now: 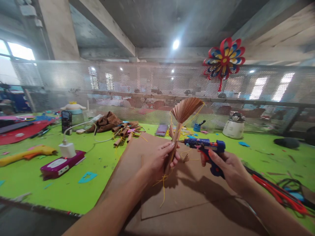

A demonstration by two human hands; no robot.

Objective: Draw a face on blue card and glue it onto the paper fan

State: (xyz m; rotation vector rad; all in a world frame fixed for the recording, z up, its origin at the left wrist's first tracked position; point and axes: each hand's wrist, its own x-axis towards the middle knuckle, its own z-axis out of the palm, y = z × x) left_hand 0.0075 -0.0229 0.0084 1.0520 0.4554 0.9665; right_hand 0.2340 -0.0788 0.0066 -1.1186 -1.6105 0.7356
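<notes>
My left hand [164,156] is closed round the brown tube of a pleated paper fan [185,109], which stands tilted with its folds spread at the top. Yellow string [163,191] hangs from the tube's lower end. In my right hand [230,168] is a blue glue gun [205,144], gripped by its handle. Its nozzle points left and reaches the tube just above my left fingers; whether it touches cannot be made out. Beneath both hands lies a sheet of brown cardboard [157,208]. A small folded brown piece [185,158] with string is behind the tube.
On the green table [103,183] are a purple power strip [62,165] with a white charger, a yellow glue gun-like object [29,154], a pile of brown tubes [125,132] and a white jar [233,126]. Red-handled tools [280,193] lie at right. A metal mesh screen [147,88] stands behind.
</notes>
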